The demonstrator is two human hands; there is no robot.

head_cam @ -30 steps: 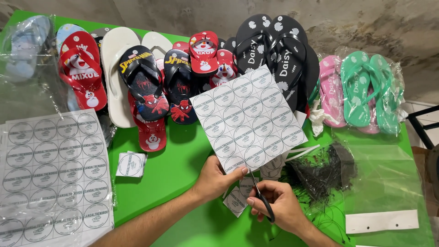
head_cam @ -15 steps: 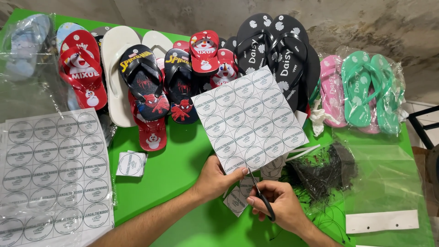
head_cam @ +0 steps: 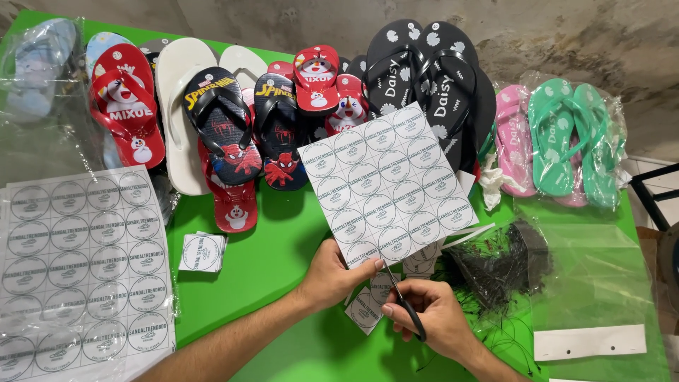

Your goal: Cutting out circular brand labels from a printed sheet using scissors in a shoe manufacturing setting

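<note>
Hands work at the near edge of a green table. The right hand is closed around a pair of scissors, its fingers through the dark handles, the blades pointing up into the bottom edge of a sheet of round labels. The left hand pinches that sheet by its lower left corner, thumb on top, holding it tilted above the table. Under the hands lie several cut label squares, some overlapping.

To the left, a small stack of cut squares sits alone on the green, and beyond it a clear plastic bag holds more uncut label sheets, lying flat. To the right, a heap of thin black ties rests beside a clear flat bag with a white header strip; whether anything is in it cannot be told.

Farther back, flip-flops line the table: a red pair with cartoon figures, a white pair, dark superhero pairs, small red ones, and big black sandals with white flowers. At the far right, pink sandals and green sandals lie wrapped in clear plastic; at the far left, a blue pair sits in its own clear bag.
</note>
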